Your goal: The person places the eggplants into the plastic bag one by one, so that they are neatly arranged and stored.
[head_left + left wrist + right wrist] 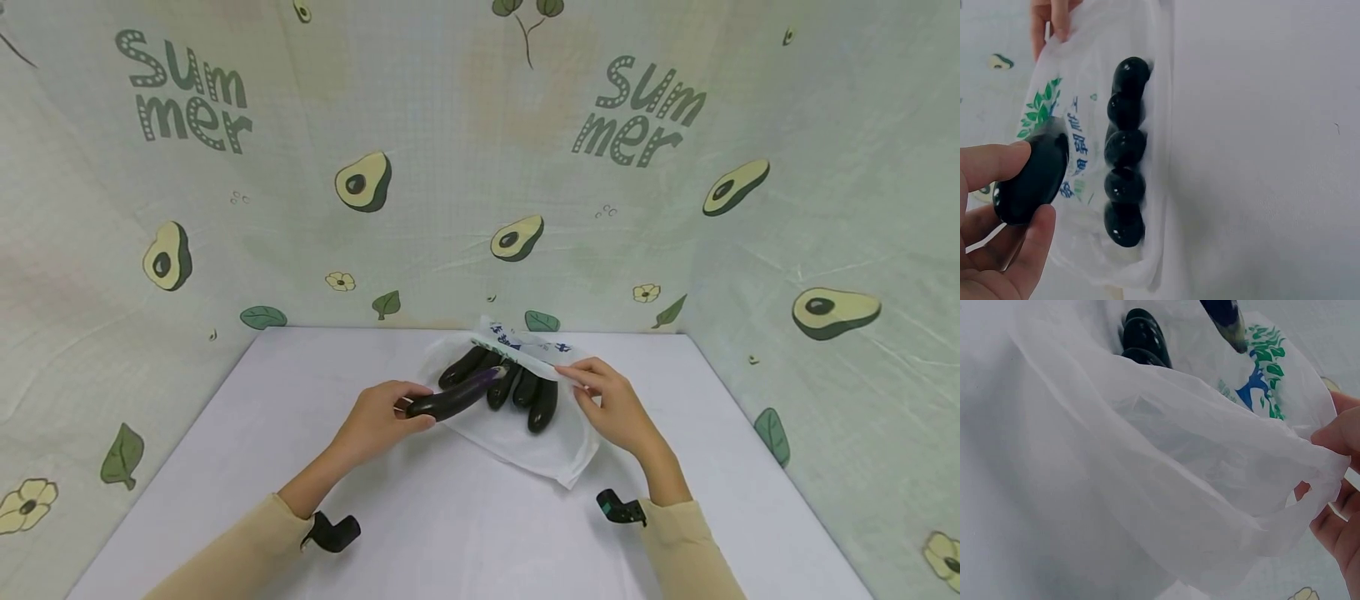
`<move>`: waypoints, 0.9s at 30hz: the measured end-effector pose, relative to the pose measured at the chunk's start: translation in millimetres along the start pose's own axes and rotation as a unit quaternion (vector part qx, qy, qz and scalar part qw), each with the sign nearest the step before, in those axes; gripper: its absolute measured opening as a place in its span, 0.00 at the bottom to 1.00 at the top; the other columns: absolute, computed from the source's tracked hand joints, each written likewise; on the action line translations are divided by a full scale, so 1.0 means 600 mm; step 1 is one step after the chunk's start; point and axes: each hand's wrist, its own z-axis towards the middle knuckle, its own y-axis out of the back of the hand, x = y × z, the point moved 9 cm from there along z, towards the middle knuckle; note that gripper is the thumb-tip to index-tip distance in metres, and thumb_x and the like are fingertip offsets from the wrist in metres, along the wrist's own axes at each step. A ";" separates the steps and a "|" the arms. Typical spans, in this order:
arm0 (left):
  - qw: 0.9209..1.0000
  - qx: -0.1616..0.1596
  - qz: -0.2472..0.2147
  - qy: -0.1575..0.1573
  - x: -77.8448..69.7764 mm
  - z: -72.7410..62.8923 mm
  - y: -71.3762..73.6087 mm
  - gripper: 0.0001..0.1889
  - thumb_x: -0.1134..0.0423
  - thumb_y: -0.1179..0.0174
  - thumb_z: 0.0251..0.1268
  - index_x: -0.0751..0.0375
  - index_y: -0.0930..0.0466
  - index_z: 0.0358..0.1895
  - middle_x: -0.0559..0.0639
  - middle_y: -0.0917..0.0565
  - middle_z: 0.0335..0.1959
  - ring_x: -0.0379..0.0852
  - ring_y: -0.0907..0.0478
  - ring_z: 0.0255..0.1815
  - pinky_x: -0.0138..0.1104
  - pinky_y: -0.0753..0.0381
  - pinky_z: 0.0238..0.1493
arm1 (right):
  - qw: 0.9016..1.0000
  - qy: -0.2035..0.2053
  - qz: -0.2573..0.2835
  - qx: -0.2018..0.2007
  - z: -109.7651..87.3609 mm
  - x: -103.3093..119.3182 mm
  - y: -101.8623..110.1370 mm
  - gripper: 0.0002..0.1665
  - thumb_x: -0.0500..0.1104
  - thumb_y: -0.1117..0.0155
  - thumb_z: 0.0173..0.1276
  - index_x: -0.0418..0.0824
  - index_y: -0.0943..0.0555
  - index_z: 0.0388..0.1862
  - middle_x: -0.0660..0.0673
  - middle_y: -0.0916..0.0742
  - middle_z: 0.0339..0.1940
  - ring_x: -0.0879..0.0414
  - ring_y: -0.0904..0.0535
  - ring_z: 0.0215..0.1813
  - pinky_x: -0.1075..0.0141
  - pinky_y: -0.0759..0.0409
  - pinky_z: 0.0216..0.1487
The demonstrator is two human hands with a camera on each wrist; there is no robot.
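Note:
My left hand (378, 421) grips a dark purple eggplant (453, 400) by its rounded end, thumb on one side and fingers on the other. Its pale stem end points right, over a white plastic bag (517, 446) with blue and green print. Several more eggplants (543, 407) lie side by side at the bag, and the left wrist view shows their rounded ends in a row (1125, 147). With thumb and fingers, my right hand (611, 404) pinches the bag's edge and holds it raised. In the right wrist view the held eggplant's tip (1225, 322) hangs near the green print.
The bag lies toward the back of a white-covered table (465, 533). Behind and at both sides stands a cloth wall (450, 108) printed with avocados, leaves and lettering. A small black camera (333, 532) is worn on each wrist.

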 end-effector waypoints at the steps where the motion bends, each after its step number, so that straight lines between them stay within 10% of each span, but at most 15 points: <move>1: 1.000 0.000 -0.001 0.000 -0.003 0.001 -0.004 0.21 0.57 0.21 0.61 0.51 0.11 0.58 0.49 0.12 0.53 0.42 0.15 0.43 0.35 0.15 0.43 | 1.000 0.001 -0.001 0.000 0.000 0.000 0.000 0.28 0.24 0.36 0.71 0.43 0.13 0.65 0.47 0.15 0.56 0.51 0.18 0.48 0.56 0.11 0.48; 27: 0.999 0.016 -0.038 -0.025 -0.053 0.044 -0.119 0.21 0.55 0.21 0.60 0.52 0.10 0.56 0.48 0.12 0.52 0.42 0.19 0.43 0.40 0.18 0.47 | 1.000 0.019 -0.002 -0.013 -0.001 0.008 0.001 0.27 0.23 0.35 0.69 0.42 0.13 0.63 0.46 0.14 0.55 0.57 0.19 0.47 0.59 0.11 0.46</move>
